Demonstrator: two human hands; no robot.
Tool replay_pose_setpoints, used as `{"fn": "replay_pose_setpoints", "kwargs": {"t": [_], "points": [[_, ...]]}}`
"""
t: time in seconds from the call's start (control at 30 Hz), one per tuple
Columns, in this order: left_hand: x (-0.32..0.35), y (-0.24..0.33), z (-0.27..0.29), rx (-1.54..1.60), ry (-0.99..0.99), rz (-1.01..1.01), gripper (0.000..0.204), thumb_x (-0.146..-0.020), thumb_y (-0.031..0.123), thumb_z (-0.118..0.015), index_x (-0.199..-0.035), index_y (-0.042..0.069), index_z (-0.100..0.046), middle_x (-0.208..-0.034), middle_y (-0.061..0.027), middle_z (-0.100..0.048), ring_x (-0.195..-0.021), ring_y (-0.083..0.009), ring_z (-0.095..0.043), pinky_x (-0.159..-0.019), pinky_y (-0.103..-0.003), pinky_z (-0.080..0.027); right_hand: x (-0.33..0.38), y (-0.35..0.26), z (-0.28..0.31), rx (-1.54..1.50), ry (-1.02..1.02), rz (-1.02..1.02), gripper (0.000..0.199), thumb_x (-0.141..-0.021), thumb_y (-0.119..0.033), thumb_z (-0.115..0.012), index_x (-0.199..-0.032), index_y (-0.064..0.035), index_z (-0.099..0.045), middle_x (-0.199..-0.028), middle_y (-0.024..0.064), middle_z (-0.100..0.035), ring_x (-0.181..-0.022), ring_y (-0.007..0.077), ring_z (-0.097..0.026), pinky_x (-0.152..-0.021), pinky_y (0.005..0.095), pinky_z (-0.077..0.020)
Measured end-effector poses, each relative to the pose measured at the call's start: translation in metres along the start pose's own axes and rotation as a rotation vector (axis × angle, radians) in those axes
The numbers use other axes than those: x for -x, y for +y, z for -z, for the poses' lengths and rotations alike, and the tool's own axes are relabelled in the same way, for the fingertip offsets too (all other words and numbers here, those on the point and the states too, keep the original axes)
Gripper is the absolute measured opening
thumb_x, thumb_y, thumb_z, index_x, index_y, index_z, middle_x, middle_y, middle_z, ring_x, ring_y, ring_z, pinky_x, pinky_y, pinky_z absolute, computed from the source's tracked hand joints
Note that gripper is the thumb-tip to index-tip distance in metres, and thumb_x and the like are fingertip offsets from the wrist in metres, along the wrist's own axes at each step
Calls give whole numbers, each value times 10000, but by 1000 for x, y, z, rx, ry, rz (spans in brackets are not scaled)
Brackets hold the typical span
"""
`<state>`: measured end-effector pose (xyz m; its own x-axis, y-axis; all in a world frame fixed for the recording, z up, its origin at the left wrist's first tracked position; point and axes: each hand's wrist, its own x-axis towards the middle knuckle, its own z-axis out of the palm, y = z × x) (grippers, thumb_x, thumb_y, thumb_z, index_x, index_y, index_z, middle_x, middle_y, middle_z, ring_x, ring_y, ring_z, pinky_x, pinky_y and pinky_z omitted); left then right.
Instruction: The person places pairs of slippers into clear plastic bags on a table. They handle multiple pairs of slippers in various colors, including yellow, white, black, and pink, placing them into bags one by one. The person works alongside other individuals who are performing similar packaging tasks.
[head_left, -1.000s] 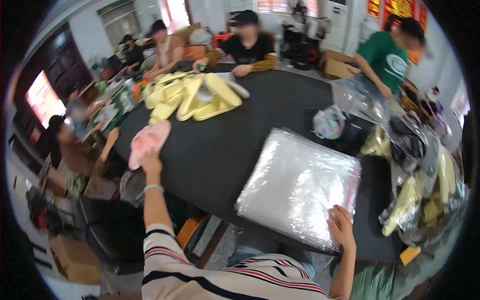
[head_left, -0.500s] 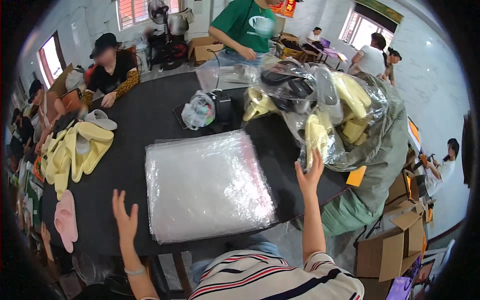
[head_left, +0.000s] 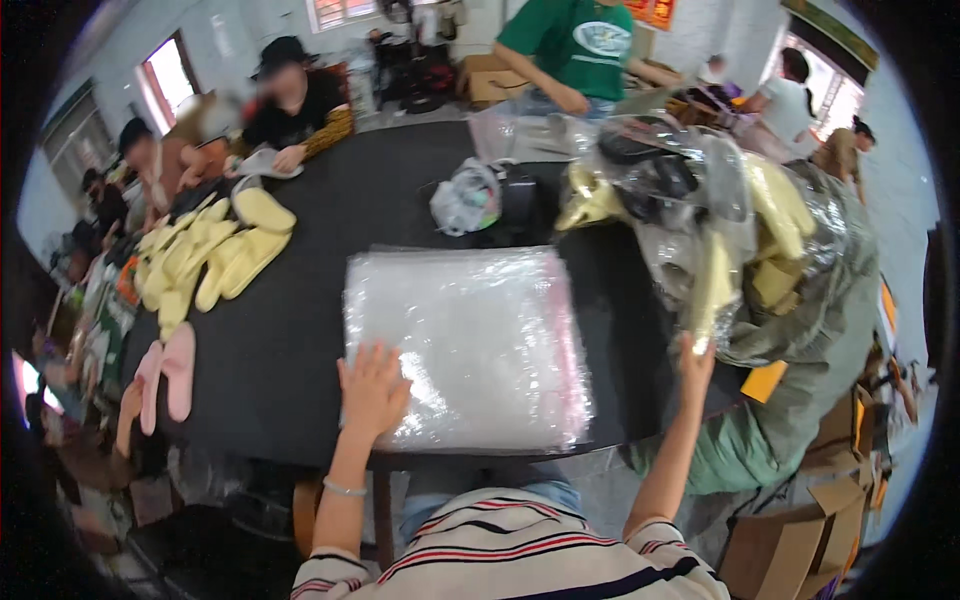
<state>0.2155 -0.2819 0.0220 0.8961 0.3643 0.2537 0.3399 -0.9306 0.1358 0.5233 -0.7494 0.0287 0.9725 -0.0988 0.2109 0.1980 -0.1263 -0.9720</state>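
Observation:
My left hand point(head_left: 374, 392) lies with spread fingers on the left part of a stack of clear plastic bags point(head_left: 470, 330). The stack sits flat on the black table in front of me. At the right, my right hand point(head_left: 697, 368) is closed at the lower end of a yellow slipper point(head_left: 712, 290) in a clear bag. Motion blur softens the fingertips there. That slipper is on the near side of a heap of bagged yellow, black and grey slippers, which spills from a large grey-green sack point(head_left: 835, 310).
Loose yellow slippers point(head_left: 250, 260) pile up at the left. Another person's hand point(head_left: 132, 398) touches pink slippers point(head_left: 178, 375). A knotted plastic bag point(head_left: 466, 198) stands behind the stack. Across the table are co-workers; an orange card point(head_left: 764, 381) and cardboard boxes point(head_left: 790, 550) are at right.
My left hand has come down onto the plastic bags. My right hand has closed at the bagged slipper. Another person's hand has reached the pink slippers, and the view has shifted.

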Motion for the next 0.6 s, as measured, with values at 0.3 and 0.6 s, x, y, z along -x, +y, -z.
{"fn": "replay_pose_setpoints", "kwargs": {"t": [0.3,0.6], "points": [[6,-6,-6,-58,-4,18,612,-926,495,-483,-1452,188,-418,-1516,-125,-355,-1427,-360,-252,-1117,-638,-136,74,-87,-30,-100,-102,272,731,-873,-184,-711,-1455,26,-320,-1359,134,-464,-1180,217,-493,-987,318,-399],[8,-22,-12,196,92,-29,545,-902,332,-563,-1392,108,-477,-1458,-130,-435,-1376,-354,-349,-1101,-610,-219,101,-140,-113,596,-1100,886,843,-602,-159,-824,-1379,-239,-507,-1463,123,-411,-1316,373,-397,-1070,487,-353]]}}
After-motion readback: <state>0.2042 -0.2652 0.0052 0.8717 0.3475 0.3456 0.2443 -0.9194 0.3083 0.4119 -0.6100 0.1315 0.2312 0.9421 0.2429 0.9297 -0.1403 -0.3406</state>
